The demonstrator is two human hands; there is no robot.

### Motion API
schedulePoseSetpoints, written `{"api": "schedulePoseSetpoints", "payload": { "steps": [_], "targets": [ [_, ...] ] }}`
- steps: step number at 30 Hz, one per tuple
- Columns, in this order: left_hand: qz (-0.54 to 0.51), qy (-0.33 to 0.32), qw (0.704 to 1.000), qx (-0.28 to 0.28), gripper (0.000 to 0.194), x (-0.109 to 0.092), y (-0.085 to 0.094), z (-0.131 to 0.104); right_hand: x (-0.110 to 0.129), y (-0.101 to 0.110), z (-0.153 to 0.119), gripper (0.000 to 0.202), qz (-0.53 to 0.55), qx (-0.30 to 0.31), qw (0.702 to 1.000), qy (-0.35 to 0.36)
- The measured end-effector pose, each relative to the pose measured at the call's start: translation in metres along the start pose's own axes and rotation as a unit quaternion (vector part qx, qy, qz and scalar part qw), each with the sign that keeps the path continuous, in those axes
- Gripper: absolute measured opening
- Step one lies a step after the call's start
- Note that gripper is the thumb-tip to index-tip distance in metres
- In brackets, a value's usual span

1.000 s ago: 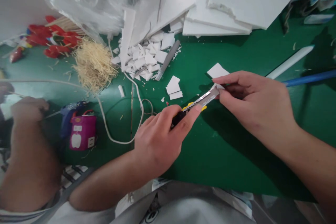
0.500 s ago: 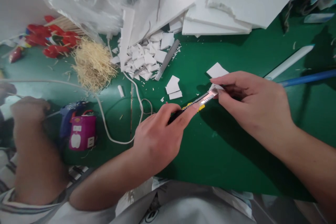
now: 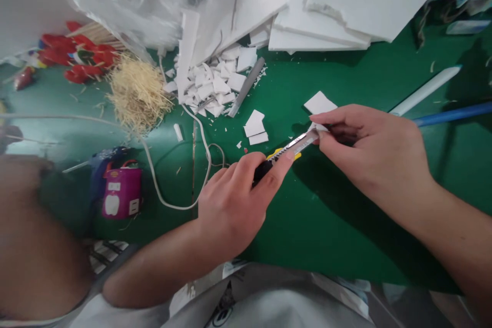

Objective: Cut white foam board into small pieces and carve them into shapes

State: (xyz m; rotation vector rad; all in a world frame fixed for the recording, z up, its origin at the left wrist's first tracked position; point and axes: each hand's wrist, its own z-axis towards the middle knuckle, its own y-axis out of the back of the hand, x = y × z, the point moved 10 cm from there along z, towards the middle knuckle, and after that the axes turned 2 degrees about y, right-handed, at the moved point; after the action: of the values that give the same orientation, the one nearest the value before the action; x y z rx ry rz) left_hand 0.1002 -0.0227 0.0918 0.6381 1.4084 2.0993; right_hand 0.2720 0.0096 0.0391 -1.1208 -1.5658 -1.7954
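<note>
While my left hand [image 3: 232, 205] is closed around a snap-off utility knife [image 3: 289, 150], blade extended to a small white foam piece [image 3: 318, 127], my right hand [image 3: 378, 151] secures that piece in a narrow fingertip pinch above the green table [image 3: 330, 230]. Left of both hands, a magenta box [image 3: 122, 192] bears an apple-shaped white mark and labels too small to read.

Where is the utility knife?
Near the head view's centre, the left hand holds the utility knife, its blade at the foam piece in the right hand.
</note>
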Motion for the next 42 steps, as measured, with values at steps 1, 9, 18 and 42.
{"api": "schedulePoseSetpoints", "payload": {
  "steps": [1, 9, 18, 42],
  "targets": [
    [0.001, -0.002, 1.0, 0.001, 0.038, 0.0, 0.0, 0.0, 0.0, 0.0, 0.0, 0.018, 0.002, -0.001, 1.0, -0.002],
    [0.0, 0.003, 1.0, -0.002, 0.032, 0.0, 0.0, 0.0, -0.007, 0.003, 0.001, 0.02, 0.007, -0.001, 1.0, -0.021],
    [0.004, 0.013, 1.0, 0.0, 0.036, 0.003, -0.001, -0.002, -0.008, 0.005, 0.002, 0.019, 0.004, -0.005, 0.999, -0.046],
    [-0.069, -0.003, 0.998, 0.013, 0.04, 0.006, -0.004, -0.002, -0.008, 0.005, 0.003, 0.022, 0.027, -0.011, 0.999, -0.039]
  ]
}}
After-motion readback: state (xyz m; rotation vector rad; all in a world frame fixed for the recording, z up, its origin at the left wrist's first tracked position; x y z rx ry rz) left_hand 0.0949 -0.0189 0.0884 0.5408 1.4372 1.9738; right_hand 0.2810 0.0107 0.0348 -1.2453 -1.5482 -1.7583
